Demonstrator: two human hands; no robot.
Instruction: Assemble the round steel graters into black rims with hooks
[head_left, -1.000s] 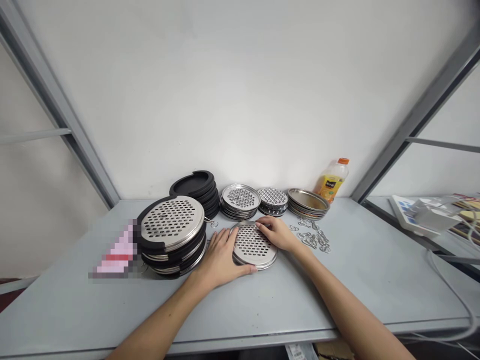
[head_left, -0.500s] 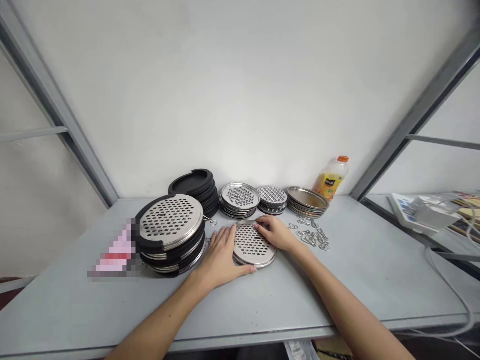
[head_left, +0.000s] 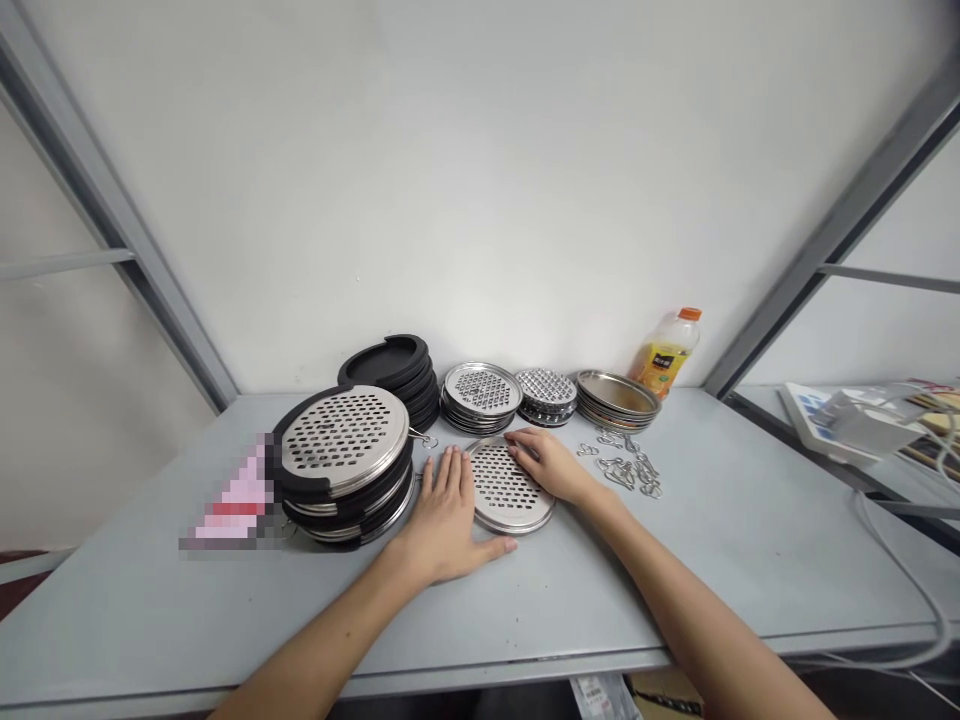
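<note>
A round metal grater disc point(head_left: 512, 488) with rows of slots lies flat on the grey table between my hands. My right hand point(head_left: 553, 467) grips its right and far rim, thumb over the top and fingers curled at the far edge. Along the left rim, my left hand point(head_left: 444, 525) rests with its fingers straight and its thumb stretched out by the near edge. Left of that hand stands a stack of slotted discs in black holders point(head_left: 345, 440), with small wire hooks sticking out from its side.
Against the wall are black round holders point(head_left: 390, 362), grater discs point(head_left: 482, 390), smaller spiked discs point(head_left: 546, 389) and plain metal dishes point(head_left: 619, 394). A juice bottle point(head_left: 664, 358) stands behind them. Loose metal hooks point(head_left: 628, 472) lie right of my right hand. Metal posts frame the table.
My left hand's fingers have straightened and now lie flatter beside the disc. My right hand keeps its place on the rim.
</note>
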